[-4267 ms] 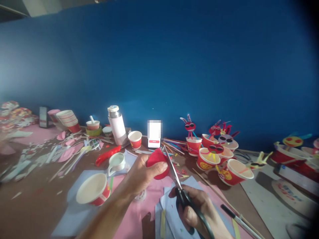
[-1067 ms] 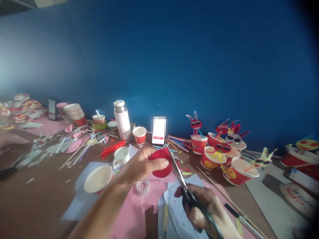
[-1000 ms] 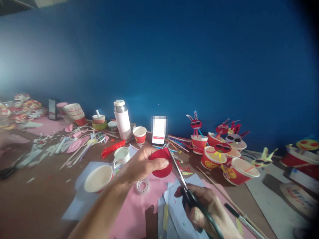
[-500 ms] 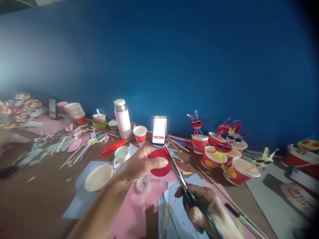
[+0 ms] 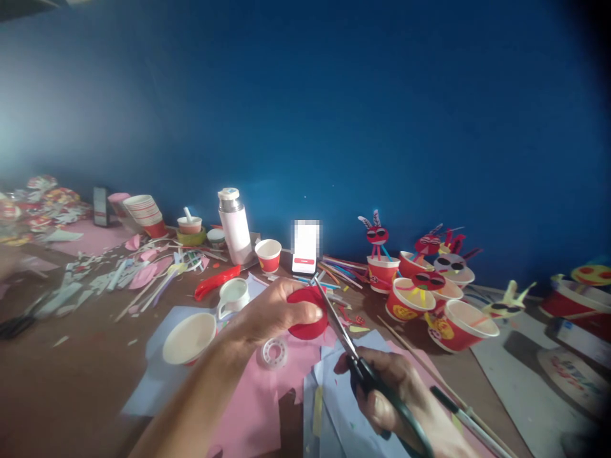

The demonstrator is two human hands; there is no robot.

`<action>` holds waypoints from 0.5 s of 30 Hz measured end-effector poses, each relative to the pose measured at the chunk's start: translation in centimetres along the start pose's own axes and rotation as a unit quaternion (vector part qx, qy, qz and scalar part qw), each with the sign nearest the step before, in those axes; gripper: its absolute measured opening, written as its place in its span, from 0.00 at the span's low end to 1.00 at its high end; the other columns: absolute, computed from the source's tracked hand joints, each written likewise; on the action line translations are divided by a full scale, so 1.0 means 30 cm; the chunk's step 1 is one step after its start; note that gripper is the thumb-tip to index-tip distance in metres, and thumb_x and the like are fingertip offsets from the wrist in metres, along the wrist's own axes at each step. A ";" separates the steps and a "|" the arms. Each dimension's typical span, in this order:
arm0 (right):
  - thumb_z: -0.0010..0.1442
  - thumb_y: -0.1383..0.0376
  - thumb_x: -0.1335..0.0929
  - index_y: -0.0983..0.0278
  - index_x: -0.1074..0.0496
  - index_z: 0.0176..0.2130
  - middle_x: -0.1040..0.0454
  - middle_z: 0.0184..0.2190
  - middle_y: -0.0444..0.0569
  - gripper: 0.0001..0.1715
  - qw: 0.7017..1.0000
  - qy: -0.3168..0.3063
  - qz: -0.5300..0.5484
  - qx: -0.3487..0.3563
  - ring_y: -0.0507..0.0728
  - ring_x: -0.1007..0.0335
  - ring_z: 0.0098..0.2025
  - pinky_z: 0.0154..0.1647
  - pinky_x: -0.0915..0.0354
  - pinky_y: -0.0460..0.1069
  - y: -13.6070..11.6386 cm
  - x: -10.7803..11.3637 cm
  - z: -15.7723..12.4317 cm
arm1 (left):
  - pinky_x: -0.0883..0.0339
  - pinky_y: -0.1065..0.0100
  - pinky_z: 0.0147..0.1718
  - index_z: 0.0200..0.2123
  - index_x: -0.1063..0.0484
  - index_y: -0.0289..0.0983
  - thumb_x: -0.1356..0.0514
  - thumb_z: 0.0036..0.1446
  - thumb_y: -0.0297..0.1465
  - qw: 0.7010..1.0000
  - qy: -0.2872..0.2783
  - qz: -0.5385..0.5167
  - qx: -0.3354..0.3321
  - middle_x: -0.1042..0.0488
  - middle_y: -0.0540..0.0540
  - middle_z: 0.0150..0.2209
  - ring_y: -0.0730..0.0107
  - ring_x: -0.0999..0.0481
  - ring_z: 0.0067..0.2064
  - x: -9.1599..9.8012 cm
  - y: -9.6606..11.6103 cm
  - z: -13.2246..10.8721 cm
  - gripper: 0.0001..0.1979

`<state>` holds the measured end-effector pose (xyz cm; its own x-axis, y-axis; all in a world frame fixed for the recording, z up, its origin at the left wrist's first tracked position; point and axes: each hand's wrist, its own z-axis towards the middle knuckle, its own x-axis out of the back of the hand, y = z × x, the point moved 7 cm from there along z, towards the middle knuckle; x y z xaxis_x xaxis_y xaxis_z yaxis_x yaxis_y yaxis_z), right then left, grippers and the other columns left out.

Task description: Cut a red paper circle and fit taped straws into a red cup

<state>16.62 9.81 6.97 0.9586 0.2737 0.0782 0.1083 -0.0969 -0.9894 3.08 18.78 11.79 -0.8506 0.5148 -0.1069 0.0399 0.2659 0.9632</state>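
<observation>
My left hand [image 5: 267, 316] pinches a round red paper piece [image 5: 308, 315] above the table, thumb across its face. My right hand [image 5: 389, 394] grips black-handled scissors [image 5: 356, 353], whose blades point up and left along the red piece's right edge. Below them lie pink paper [image 5: 258, 407] and pale blue sheets [image 5: 344, 407]. A roll of clear tape [image 5: 275, 352] rests just under my left hand.
A white-lined paper cup [image 5: 189, 331] and a small white mug [image 5: 233, 296] sit left of my hands. Decorated red cups [image 5: 429, 302] with paper faces crowd the right. A flask [image 5: 233, 226], red knife [image 5: 214, 282], pen [image 5: 470, 416] and paper scraps [image 5: 119, 277] lie about.
The scissors have kept working along the red piece's right edge while my left hand turned it slightly. The view has shifted a little; nothing else on the table moved.
</observation>
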 end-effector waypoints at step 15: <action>0.41 0.40 0.31 0.69 0.31 0.32 0.43 0.17 0.39 0.36 0.998 0.019 0.024 -0.051 0.46 0.50 0.19 0.20 0.52 0.44 -0.045 -0.019 -0.003 | 0.47 0.75 0.20 0.20 0.30 0.35 0.40 0.41 0.26 0.999 -0.041 0.010 -0.020 0.33 0.53 0.19 0.79 0.38 0.21 -0.003 0.006 0.011 0.01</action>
<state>15.94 9.71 8.27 0.9723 0.2305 0.0384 0.0873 -0.2061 -0.9746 3.33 19.06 11.89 -0.8043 0.5848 -0.1052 0.0344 0.2226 0.9743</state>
